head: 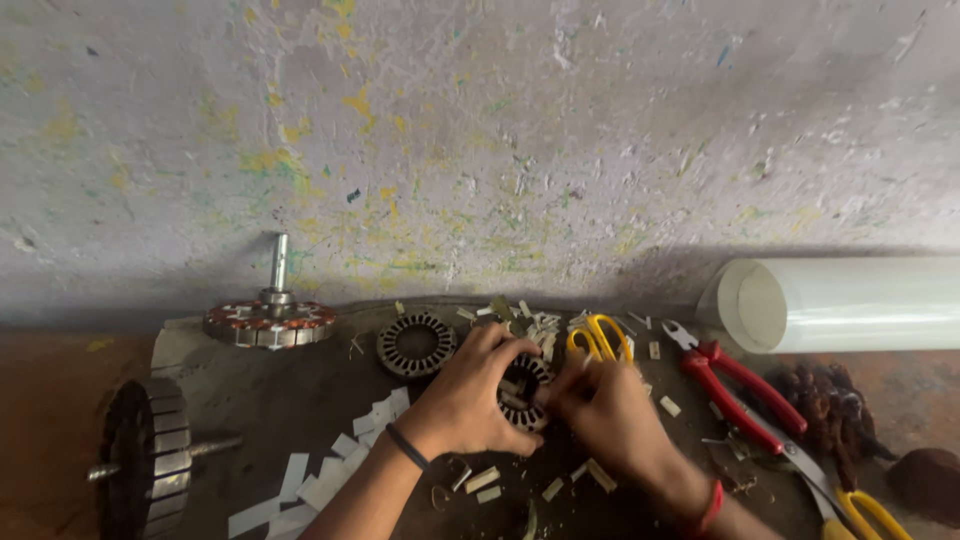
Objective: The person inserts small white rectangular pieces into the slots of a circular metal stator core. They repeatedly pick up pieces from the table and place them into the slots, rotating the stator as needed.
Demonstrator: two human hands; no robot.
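Note:
My left hand (pixel 468 395) grips a small round slotted metal stator core (pixel 522 392), held just above the dark work mat (pixel 270 390). My right hand (pixel 607 412) presses its fingertips against the core's right side; what those fingers pinch is hidden. A dark band sits on my left wrist, a red one on my right. White paper strips (pixel 330 470) lie beside my left forearm.
A second slotted stator core (pixel 415 344) lies behind my left hand. A copper-wound stator with shaft (pixel 270 320) stands back left, a rotor on a shaft (pixel 150 455) front left. Yellow-handled scissors (pixel 598 336), red pliers (pixel 735 385), a clear film roll (pixel 840 303) lie to the right.

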